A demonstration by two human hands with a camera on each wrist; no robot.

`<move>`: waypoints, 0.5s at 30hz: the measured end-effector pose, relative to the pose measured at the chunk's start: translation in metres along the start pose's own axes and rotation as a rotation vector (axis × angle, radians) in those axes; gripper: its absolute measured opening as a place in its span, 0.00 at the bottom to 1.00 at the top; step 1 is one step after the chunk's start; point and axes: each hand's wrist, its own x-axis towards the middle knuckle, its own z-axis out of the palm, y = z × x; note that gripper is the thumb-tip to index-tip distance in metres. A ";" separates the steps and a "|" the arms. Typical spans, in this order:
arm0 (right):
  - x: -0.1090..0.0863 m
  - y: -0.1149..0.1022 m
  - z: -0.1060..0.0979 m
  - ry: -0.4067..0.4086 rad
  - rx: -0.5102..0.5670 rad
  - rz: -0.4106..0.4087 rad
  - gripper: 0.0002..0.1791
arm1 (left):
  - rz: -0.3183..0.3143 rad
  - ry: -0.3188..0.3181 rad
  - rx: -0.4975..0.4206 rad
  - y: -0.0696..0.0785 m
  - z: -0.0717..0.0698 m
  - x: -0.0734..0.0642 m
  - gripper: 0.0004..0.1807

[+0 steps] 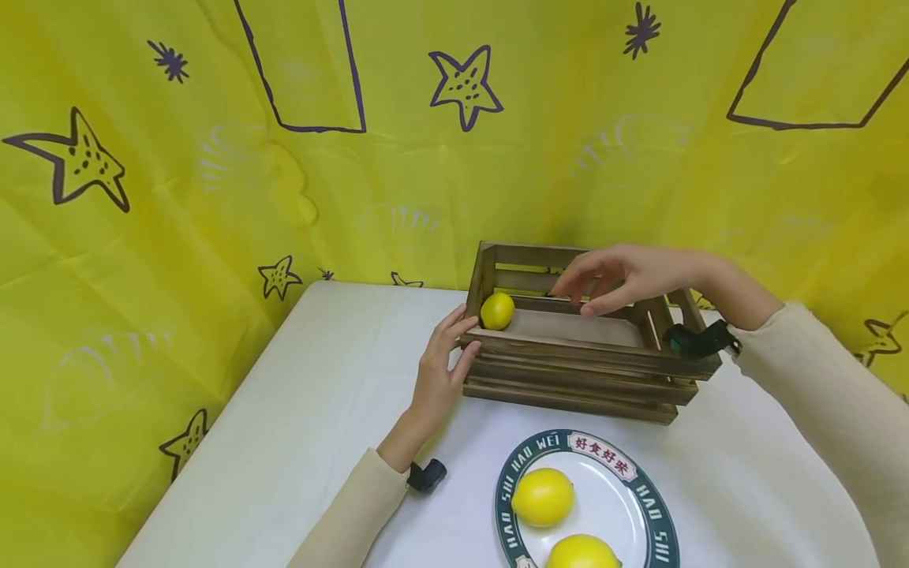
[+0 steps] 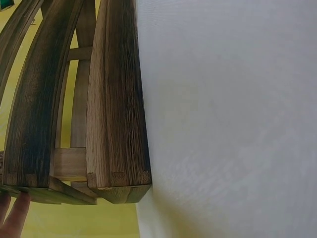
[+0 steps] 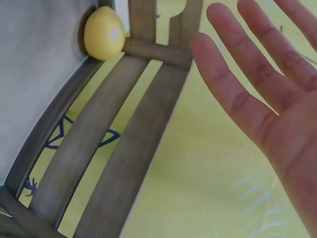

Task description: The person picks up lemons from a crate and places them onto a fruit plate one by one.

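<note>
A slatted wooden crate [image 1: 568, 367] stands on the white table, and one lemon [image 1: 498, 311] lies inside at its left end. My left hand [image 1: 443, 363] touches the crate's left front corner, thumb and fingers spread; in the left wrist view only its fingertips [image 2: 16, 218] show beside the slat ends. Above the crate's interior hovers my right hand [image 1: 628, 276], fingers loosely bent with nothing in them. The right wrist view shows this hand apart from the lemon [image 3: 104, 33], with its fingers extended.
In front of the crate sits a round plate [image 1: 663, 505] with a green lettered rim. Two lemons rest on it, one lemon [image 1: 543, 497] on its left and another lemon [image 1: 584, 552] cut by the lower frame edge. A yellow patterned cloth [image 1: 398, 181] hangs behind the table [image 1: 312, 394].
</note>
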 end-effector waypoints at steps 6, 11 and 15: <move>0.017 0.018 -0.008 0.017 0.039 0.065 0.24 | -0.012 -0.014 0.016 -0.001 -0.001 0.001 0.20; 0.038 0.032 -0.011 0.048 0.074 0.094 0.28 | -0.002 -0.008 0.030 -0.002 -0.003 0.001 0.21; 0.055 0.040 -0.013 0.059 0.118 0.154 0.30 | -0.002 -0.012 0.034 -0.003 -0.004 0.001 0.21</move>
